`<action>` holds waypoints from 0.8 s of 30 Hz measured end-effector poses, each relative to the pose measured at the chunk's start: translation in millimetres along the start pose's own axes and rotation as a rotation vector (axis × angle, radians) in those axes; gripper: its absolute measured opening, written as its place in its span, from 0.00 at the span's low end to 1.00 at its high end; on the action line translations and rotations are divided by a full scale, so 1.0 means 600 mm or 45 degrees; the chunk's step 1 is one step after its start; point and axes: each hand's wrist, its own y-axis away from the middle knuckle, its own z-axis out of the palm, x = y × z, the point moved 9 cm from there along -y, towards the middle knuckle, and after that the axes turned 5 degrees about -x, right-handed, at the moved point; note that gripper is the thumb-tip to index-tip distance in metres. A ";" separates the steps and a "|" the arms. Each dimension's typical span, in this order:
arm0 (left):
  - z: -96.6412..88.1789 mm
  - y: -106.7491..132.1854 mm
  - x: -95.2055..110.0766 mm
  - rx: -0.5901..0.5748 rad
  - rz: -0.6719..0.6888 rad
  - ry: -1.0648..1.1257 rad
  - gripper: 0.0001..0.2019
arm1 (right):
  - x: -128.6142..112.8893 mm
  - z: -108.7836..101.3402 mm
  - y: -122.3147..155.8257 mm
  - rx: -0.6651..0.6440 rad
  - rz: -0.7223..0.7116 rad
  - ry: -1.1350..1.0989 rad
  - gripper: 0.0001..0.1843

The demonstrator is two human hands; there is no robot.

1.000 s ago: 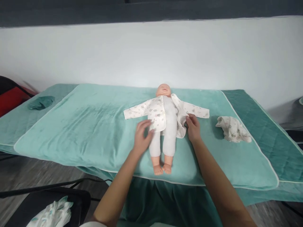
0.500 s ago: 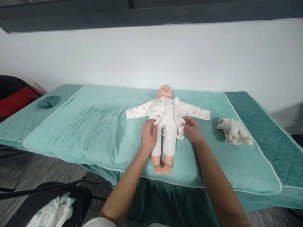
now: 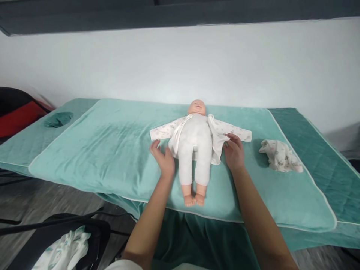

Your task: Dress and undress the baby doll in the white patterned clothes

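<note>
A baby doll lies on its back on a teal towel, head towards the wall, feet towards me. It wears a white printed shirt, now lying open on both sides of its chest. My left hand pinches the shirt's left front panel, pulled out beside the doll's hip. My right hand holds the edge of the right panel, fingers curled on the cloth beside the doll's other hip.
A crumpled printed garment lies on the towel to the right. The towel covers a darker green padded table with a face hole at the left. A black chair with white cloth stands at lower left.
The left panel, which lay over the doll's chest, has been drawn out to the left by my left hand. My right hand has stayed on the right panel and spread it outwards.
</note>
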 end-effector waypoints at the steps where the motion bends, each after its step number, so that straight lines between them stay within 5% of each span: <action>1: 0.007 0.005 0.015 -0.065 0.113 -0.067 0.15 | -0.005 -0.008 0.001 0.057 -0.050 0.039 0.15; 3: 0.030 0.014 0.028 -0.255 0.202 -0.101 0.11 | -0.017 -0.021 0.006 0.165 -0.172 0.174 0.16; 6: 0.058 0.015 0.014 -0.466 0.083 -0.076 0.11 | -0.041 -0.006 0.022 0.153 -0.366 0.519 0.16; 13: 0.072 0.011 0.003 -0.573 -0.054 -0.063 0.13 | -0.091 0.053 0.076 -0.034 -0.824 1.029 0.15; 20: 0.066 0.007 0.008 -0.459 0.067 -0.193 0.20 | -0.008 0.036 0.026 -0.144 -0.164 1.107 0.29; 24: 0.098 0.008 -0.015 -0.667 -0.164 0.011 0.28 | 0.018 0.043 0.013 -0.264 -0.020 1.014 0.32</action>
